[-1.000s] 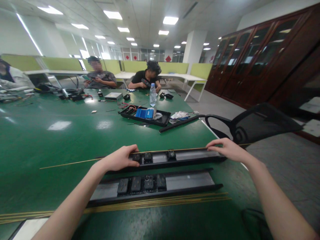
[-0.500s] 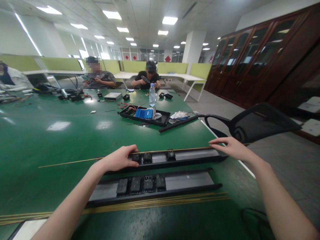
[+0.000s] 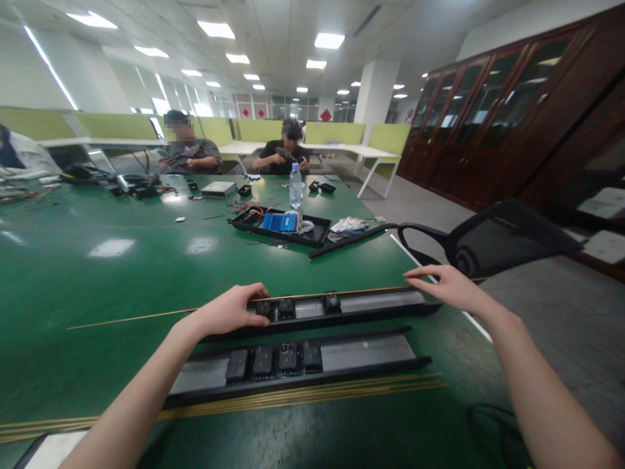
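My left hand spans the far black power strip housing, its thumb on the near side by a black socket block and its fingers over the far edge. A long thin brass rod lies along that far edge, passing under my left fingers. My right hand is at the housing's right end, thumb and fingers bent together at the rod; their exact contact is hard to see. Nearer me lies a second power strip housing with several socket blocks side by side.
Several brass rods lie along the near side on the green table. Farther off are a black tray with a blue finned part, gloves, a bottle and a chair. People sit across the table.
The brass rod's left end has slid slightly left, and my right hand has shifted a little the same way. My left hand stays on the housing. The whole view has drifted slightly.
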